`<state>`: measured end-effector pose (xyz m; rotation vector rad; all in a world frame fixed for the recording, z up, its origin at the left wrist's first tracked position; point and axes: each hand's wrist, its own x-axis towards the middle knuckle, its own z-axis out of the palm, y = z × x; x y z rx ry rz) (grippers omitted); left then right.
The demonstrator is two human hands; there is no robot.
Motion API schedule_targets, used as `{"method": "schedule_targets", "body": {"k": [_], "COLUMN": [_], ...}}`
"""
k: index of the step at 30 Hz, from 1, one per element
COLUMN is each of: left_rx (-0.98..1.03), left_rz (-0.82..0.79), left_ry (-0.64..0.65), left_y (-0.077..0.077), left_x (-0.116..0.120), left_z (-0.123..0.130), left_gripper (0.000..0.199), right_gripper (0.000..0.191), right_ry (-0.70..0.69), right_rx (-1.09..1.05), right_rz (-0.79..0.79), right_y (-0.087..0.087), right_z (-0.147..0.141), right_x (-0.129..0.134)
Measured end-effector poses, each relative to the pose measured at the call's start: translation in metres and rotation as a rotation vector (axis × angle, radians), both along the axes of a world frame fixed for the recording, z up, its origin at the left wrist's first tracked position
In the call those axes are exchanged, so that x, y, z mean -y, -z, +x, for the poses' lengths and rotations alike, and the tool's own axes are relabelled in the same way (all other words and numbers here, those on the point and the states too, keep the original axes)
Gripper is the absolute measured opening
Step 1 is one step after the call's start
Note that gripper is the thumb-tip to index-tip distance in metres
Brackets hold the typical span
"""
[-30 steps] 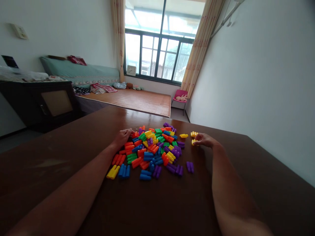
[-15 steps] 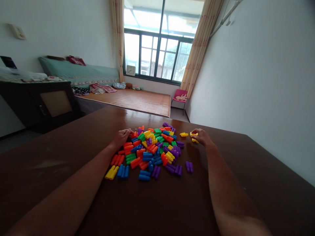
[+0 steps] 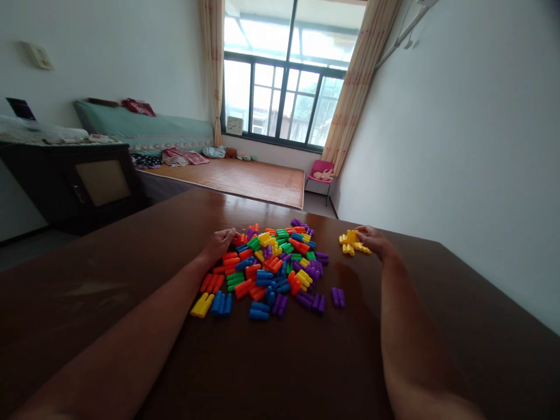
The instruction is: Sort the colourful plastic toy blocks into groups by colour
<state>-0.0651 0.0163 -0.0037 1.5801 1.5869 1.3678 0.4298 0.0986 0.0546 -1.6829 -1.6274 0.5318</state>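
A heap of plastic building blocks (image 3: 265, 277), each shaped like joined rounded tubes, lies on the dark brown table (image 3: 280, 361). Orange, blue, green, yellow and purple ones are mixed in it. At the heap's far left edge rests my left hand (image 3: 221, 240), fingers bent and close together beside an orange block (image 3: 240, 239); what they hold, if anything, is hidden. Right of the heap is a small group of yellow blocks (image 3: 350, 242). My right hand (image 3: 371, 238) reaches over its right side, thumb and fingers closed on a yellow block there.
A lone purple block (image 3: 338, 297) lies right of the heap's near edge. Beyond the table stand a bed with a woven mat (image 3: 245, 178), a pink chair (image 3: 321, 172) and a dark cabinet (image 3: 100, 181). A white wall (image 3: 459, 134) runs along the right.
My right hand has shifted right, uncovering more of the yellow group. The yellow block that lay apart on the left is gone from that spot. My left hand stays at the heap.
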Motion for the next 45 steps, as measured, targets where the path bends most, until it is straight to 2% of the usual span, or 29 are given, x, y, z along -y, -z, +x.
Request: {"method": "schedule_targets", "body": {"k": [3, 6, 9, 14, 19, 22, 25, 29, 32, 35, 38, 40, 42, 45], "left_rx": [-0.018, -0.007, 0.006, 0.014, 0.025, 0.059, 0.067, 0.050, 0.027, 0.014, -0.006, -0.002, 0.014, 0.030], "left_rz": [0.008, -0.001, 0.002, -0.005, -0.019, -0.019, -0.013, -0.012, 0.004, 0.009, 0.010, 0.007, 0.001, -0.005], "left_ry": [-0.004, 0.002, 0.004, -0.004, -0.003, -0.027, -0.037, -0.032, -0.003, 0.019, 0.006, -0.001, 0.009, 0.022], "left_y": [0.000, -0.001, -0.003, -0.001, -0.003, -0.007, -0.009, -0.007, -0.003, -0.001, -0.001, -0.002, -0.004, -0.005], "left_x": [-0.001, 0.000, 0.001, 0.000, 0.001, 0.004, 0.006, 0.005, 0.003, 0.001, 0.001, 0.002, 0.003, 0.004], "left_z": [-0.001, 0.000, 0.001, 0.000, 0.002, 0.004, 0.006, 0.005, 0.003, 0.002, 0.002, 0.002, 0.003, 0.005], "left_gripper": [0.061, 0.062, 0.062, 0.062, 0.058, 0.055, 0.055, 0.058, 0.060, 0.061, 0.062, 0.062, 0.063, 0.063], "right_gripper": [0.020, 0.014, 0.013, 0.020, 0.024, 0.031, 0.038, 0.039, 0.034, 0.027, 0.022, 0.031, 0.042, 0.049], "right_ry": [0.108, 0.109, 0.109, 0.175, 0.206, 0.148, 0.078, 0.093, 0.097, 0.030, -0.265, -0.491, -0.686, -0.802], "right_rx": [-0.112, -0.176, -0.183, -0.072, 0.018, 0.007, 0.009, 0.063, 0.280, 0.507, 0.442, 0.354, 0.371, 0.451], "right_rz": [-0.120, -0.212, -0.233, -0.202, -0.213, -0.314, -0.371, -0.320, -0.243, -0.052, 0.188, 0.349, 0.448, 0.456], "right_y": [0.004, 0.012, 0.022, 0.031, 0.021, 0.014, 0.015, 0.018, 0.007, -0.015, -0.031, -0.032, -0.027, -0.014], "right_z": [0.012, 0.006, -0.001, 0.005, 0.014, 0.013, 0.006, 0.001, -0.005, -0.034, -0.097, -0.148, -0.194, -0.234], "right_x": [0.001, 0.002, 0.001, -0.004, -0.005, -0.001, 0.005, 0.007, 0.008, 0.015, 0.034, 0.052, 0.070, 0.089]}}
